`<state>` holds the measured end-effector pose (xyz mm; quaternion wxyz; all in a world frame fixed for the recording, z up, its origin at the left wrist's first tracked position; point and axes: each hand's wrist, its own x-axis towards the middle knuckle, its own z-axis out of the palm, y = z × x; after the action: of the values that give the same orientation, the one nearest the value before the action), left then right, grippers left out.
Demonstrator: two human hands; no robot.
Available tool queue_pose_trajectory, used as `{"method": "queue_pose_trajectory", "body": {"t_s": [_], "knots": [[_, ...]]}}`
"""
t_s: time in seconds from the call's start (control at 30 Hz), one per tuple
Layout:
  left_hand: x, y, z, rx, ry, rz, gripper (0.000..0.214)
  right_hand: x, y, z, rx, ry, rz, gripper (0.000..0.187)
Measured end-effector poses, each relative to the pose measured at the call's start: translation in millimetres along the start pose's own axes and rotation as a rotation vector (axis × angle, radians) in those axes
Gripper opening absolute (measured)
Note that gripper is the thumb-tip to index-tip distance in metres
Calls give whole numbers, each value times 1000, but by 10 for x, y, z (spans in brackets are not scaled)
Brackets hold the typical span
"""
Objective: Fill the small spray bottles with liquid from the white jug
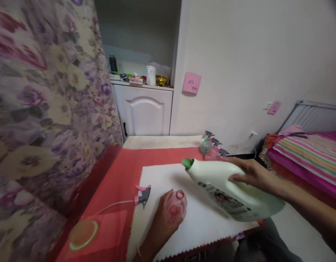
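Biggest: the table w/ a red cloth (130, 158) on it. A white sheet (154, 178) lies on top, maybe to stop drips getting on the red.

Next, the pale green jug (211, 171). It's over the sheet's R side and leans w/ its green spout (187, 163) to the left. The R hand (247, 173) is closed around its handle, prob b/c a fat jug is hard to hold any other way. It looks held up, not set down. No liquid shows coming out.

At the back R corner, a few spray btls (206, 146) stand close together w/ tops on, prob to be out of the way.

The small pink btl (176, 209) is on the sheet, left of the jug. The L hand (165, 216) wraps its side, I think so it can't tip. Its mouth is bare & points up, near the spout but not touching.

Far left is a round thing w/ a green edge (84, 233), too blurry to name.

Smallest: a pink & gray spray top (143, 195), at the sheet's L edge. Its thin tube (113, 206) lies left over the red cloth, maybe b/c there's room there.
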<state>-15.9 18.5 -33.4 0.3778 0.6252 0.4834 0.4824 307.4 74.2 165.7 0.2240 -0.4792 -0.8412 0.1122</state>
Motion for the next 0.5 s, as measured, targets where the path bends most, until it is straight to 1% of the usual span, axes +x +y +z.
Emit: {"method": "queue_pose_trajectory", "body": {"t_s": [0.03, 0.1, 0.17, 0.2, 0.3, 0.37, 0.43, 0.5], "knots": [[8, -1, 5, -7, 5, -10, 70, 56, -23, 29, 126, 22, 48, 56], [28, -27, 15, -19, 31, -17, 67, 191, -61, 123, 369, 133, 134, 60], [49, -89, 22, -23, 55, 6, 68, 341, -86, 269, 614, 227, 185, 64], [59, -131, 25, -25, 61, 21, 69, 418, -96, 359, 733, 262, 187, 67], [81, -259, 51, -49, 90, 37, 71, 642, -132, 668, 955, 325, 137, 77], [86, -309, 92, -109, 119, 2, 70, 787, -173, 885, 1092, 346, 96, 81], [84, -317, 143, -207, 132, -46, 70, 924, -226, 1091, 1210, 370, 57, 86], [81, -297, 183, -300, 131, -94, 70, 1044, -282, 1277, 1271, 401, 10, 93]]}}
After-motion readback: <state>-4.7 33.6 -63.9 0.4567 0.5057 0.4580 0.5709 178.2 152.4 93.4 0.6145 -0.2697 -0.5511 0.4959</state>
